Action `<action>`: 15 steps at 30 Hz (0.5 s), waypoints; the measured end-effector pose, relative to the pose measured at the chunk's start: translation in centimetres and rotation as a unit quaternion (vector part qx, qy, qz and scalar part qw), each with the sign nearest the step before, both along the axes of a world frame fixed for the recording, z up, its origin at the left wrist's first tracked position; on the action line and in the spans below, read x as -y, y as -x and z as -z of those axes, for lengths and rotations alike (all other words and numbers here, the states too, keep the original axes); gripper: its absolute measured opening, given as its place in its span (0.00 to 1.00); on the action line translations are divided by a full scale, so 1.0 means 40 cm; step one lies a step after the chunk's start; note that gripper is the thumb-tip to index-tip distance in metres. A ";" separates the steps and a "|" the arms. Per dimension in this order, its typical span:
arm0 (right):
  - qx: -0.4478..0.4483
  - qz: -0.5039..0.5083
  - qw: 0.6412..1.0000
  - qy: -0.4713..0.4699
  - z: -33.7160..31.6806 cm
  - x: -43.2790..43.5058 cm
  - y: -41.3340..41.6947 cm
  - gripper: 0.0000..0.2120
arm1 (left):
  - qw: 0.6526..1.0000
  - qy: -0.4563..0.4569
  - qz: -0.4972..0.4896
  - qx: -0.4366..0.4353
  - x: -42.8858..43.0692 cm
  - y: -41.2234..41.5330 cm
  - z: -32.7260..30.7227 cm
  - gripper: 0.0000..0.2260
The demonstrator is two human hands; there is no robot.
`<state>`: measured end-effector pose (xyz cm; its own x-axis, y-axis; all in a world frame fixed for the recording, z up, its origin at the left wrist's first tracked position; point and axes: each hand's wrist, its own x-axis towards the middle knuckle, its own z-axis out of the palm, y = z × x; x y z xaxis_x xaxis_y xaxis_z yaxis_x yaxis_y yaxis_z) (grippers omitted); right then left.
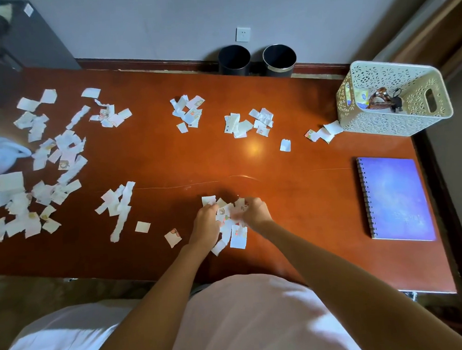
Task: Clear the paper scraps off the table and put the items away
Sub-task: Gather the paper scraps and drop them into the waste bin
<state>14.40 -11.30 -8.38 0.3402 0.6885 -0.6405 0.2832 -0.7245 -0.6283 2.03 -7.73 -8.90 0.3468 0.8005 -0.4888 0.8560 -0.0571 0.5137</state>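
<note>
Forearms (pixel 163 281) cross the near edge of the bench (pixel 278 199). The left grip (pixel 206 222) curls round paper scraps (pixel 238 238) just inside that edge; the right grip (pixel 254 213) is blurred, state cannot be told. Step judged: gathering 1 pile. Next move calls for carrying it to the 2 bins (pixel 278 71) past the far edge; mid-bench lies open.

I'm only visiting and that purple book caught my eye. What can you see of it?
The notebook is closed and lies flat on the reddish-brown table near its right edge, nearer the person than the white basket. Its cover looks bluish purple, faintly cloudy; a dark spiral binding runs along its left side. Nothing rests on it or touches its edges.
</note>
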 end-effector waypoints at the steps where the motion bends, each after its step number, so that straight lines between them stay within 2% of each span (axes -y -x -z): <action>1: -0.022 0.021 1.000 -0.006 -0.001 -0.001 -0.009 0.15 | 1.000 0.001 0.004 0.003 -0.005 -0.006 -0.004 0.21; 4: -0.060 0.027 0.998 -0.008 -0.012 -0.002 -0.031 0.16 | 1.000 -0.006 0.007 0.017 -0.021 -0.023 -0.011 0.20; 6: -0.060 0.019 0.998 -0.007 -0.016 -0.004 -0.044 0.14 | 0.999 -0.017 -0.008 0.035 -0.034 -0.031 -0.018 0.15; 12: 0.002 0.116 0.993 -0.032 -0.026 -0.008 -0.093 0.13 | 0.997 -0.051 -0.026 0.046 -0.083 -0.051 -0.059 0.09; 15: 0.026 0.140 0.989 -0.044 -0.040 -0.001 -0.124 0.14 | 0.994 -0.042 -0.067 0.079 -0.107 -0.085 -0.103 0.11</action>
<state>19.34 -11.26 -6.78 0.5564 0.6148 -0.5589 0.1120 -0.7220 -0.6827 5.44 -3.44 -4.80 0.3011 0.8803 -0.3667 0.7677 0.0044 0.6408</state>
